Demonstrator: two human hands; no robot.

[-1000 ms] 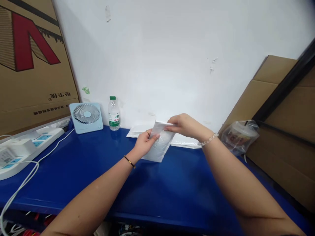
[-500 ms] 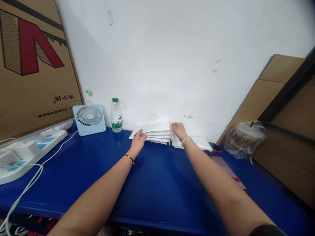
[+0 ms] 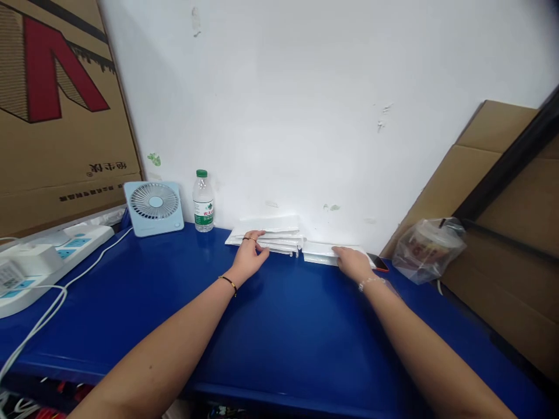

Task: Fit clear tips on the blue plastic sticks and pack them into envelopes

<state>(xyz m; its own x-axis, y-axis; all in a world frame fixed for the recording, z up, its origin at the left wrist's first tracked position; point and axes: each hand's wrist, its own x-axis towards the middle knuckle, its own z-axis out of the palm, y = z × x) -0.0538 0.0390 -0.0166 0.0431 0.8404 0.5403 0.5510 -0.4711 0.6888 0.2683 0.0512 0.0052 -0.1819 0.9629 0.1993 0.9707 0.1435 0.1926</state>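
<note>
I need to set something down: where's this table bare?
The table is bare between left forearm and right forearm, in front of the white packets; also between left forearm and cable. Crowded: the back edge, with fan, bottle, packets, left hand and right hand; the right corner, with phone and bagged cup; the left end, with power strip.

The left hand [image 3: 248,259] touches the taller white stack [image 3: 282,237], the right hand [image 3: 354,265] the lower white stack [image 3: 319,250].

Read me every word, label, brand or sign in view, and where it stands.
"农夫": bottle label; the rest unclear.
"饮用": same label, lower band.
"®": cardboard box, beside inverted characters I can't read.
Cup, adapter: print too blurred.
White packages: no readable text.
</note>
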